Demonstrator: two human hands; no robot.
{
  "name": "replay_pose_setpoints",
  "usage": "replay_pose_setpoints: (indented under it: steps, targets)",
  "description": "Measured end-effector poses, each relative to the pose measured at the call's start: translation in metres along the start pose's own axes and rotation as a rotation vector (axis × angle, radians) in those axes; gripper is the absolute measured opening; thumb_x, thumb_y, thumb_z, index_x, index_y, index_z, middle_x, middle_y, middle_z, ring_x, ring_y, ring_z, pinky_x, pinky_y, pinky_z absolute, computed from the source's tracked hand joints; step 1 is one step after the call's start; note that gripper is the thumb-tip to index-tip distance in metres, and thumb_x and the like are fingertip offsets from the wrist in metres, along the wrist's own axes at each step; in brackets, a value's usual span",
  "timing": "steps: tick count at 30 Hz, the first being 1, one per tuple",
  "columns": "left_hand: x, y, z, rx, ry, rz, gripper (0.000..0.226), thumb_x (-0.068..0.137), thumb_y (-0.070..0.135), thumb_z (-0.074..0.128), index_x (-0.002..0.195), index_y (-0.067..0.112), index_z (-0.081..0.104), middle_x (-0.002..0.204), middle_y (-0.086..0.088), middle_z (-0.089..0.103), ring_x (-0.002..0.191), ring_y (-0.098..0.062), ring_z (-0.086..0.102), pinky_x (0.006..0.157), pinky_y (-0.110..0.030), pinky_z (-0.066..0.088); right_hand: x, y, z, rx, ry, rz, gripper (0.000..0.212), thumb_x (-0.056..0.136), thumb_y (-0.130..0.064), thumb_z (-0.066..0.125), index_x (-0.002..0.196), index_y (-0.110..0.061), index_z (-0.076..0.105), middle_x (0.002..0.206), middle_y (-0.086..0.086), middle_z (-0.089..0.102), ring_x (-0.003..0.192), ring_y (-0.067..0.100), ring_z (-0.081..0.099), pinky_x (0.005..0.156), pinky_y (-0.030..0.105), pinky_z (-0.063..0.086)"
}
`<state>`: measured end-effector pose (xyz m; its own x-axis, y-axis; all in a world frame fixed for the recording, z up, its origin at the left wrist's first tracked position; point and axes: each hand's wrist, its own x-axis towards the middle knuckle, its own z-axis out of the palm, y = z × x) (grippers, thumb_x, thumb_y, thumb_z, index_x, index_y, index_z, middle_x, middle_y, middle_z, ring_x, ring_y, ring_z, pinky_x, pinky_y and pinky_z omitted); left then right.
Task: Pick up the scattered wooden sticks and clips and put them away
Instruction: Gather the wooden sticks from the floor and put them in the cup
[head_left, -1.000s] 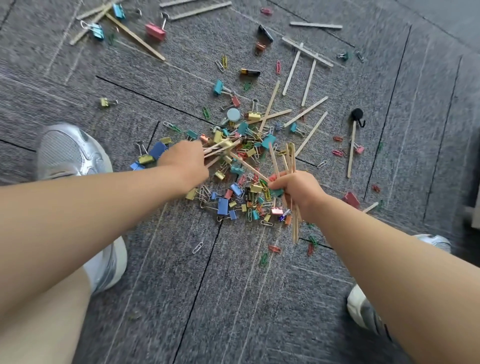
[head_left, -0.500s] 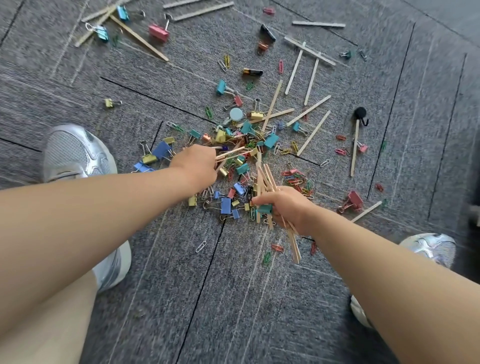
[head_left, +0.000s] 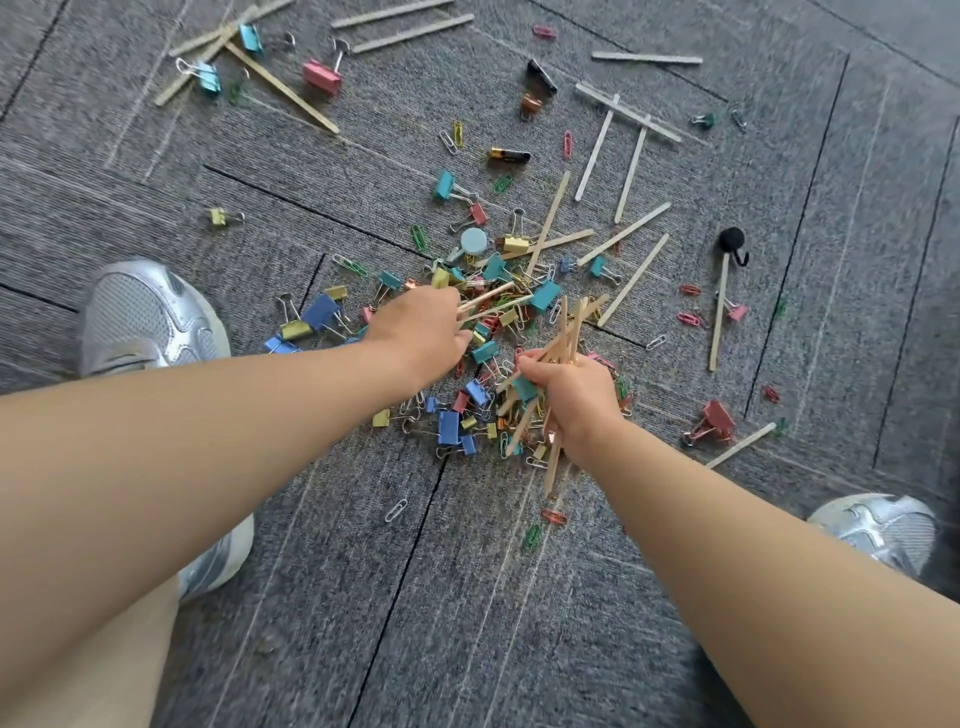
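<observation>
A heap of coloured binder clips and paper clips (head_left: 457, 415) lies on the grey carpet between my feet. My left hand (head_left: 421, 327) is shut on a few wooden sticks (head_left: 493, 301) that point right over the heap. My right hand (head_left: 571, 395) grips a bundle of wooden sticks (head_left: 563, 332) sticking out above and below the fist. Loose sticks (head_left: 631, 278) lie beyond the heap, and more sticks (head_left: 280, 85) lie at the far left with clips.
My silver shoes stand at the left (head_left: 150, 312) and lower right (head_left: 878, 525). A battery (head_left: 511, 154), a black hook (head_left: 732, 241), a pale blue round piece (head_left: 474, 241) and a big pink clip (head_left: 714, 418) lie among the scatter.
My right hand has shifted slightly right and turned its stick bundle more upright. My left hand has kept its sticks and stayed over the heap.
</observation>
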<state>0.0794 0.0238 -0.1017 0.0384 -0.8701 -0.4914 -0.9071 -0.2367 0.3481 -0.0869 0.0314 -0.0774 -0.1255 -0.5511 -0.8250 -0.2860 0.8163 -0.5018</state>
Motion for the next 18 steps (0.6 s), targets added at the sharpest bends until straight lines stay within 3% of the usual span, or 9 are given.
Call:
replay_pose_setpoints:
  steps: [6, 8, 13, 16, 18]
  targets:
    - [0.005, 0.017, -0.001, 0.022, 0.044, -0.153, 0.026, 0.095, 0.036, 0.054, 0.098, 0.011, 0.049, 0.078, -0.005, 0.057, 0.069, -0.025, 0.057, 0.058, -0.032, 0.049, -0.001, -0.023, -0.020, 0.049, -0.010, -0.023, 0.032, 0.087, -0.044, 0.058, 0.091, -0.015, 0.073, 0.068, -0.004, 0.054, 0.051, 0.009, 0.033, 0.047, 0.020, 0.033]
    - [0.006, 0.016, -0.001, 0.080, 0.054, -0.121, 0.023, 0.096, 0.028, 0.053, 0.109, 0.010, 0.045, 0.081, -0.007, 0.060, 0.069, -0.027, 0.057, 0.056, -0.034, 0.048, 0.002, -0.031, -0.032, 0.030, 0.011, -0.055, 0.032, 0.088, -0.043, 0.058, 0.089, -0.014, 0.072, 0.074, -0.003, 0.058, 0.051, 0.008, 0.035, 0.047, 0.019, 0.034]
    - [0.006, 0.022, 0.002, 0.211, 0.009, -0.097, 0.022, 0.094, 0.003, 0.047, 0.116, 0.002, 0.049, 0.085, -0.010, 0.061, 0.068, -0.028, 0.057, 0.055, -0.035, 0.043, 0.019, -0.047, -0.057, 0.030, 0.128, -0.124, 0.028, 0.090, -0.040, 0.058, 0.086, -0.015, 0.071, 0.089, -0.002, 0.062, 0.060, 0.009, 0.042, 0.055, 0.022, 0.038]
    - [0.000, 0.021, 0.007, 0.263, -0.039, -0.053, 0.020, 0.091, -0.001, 0.049, 0.111, 0.004, 0.047, 0.098, -0.013, 0.061, 0.079, -0.032, 0.060, 0.059, -0.038, 0.043, 0.036, -0.046, -0.065, 0.041, 0.213, -0.125, 0.029, 0.094, -0.037, 0.055, 0.082, -0.013, 0.066, 0.083, 0.001, 0.062, 0.063, 0.013, 0.048, 0.059, 0.028, 0.042]
    - [0.000, 0.015, 0.007, 0.200, -0.065, -0.069, 0.017, 0.089, 0.004, 0.052, 0.105, 0.004, 0.046, 0.093, -0.012, 0.059, 0.080, -0.032, 0.061, 0.059, -0.037, 0.045, 0.049, -0.044, -0.071, -0.003, 0.289, -0.120, 0.031, 0.097, -0.035, 0.049, 0.080, -0.013, 0.062, 0.074, 0.000, 0.057, 0.059, 0.013, 0.046, 0.055, 0.027, 0.040]
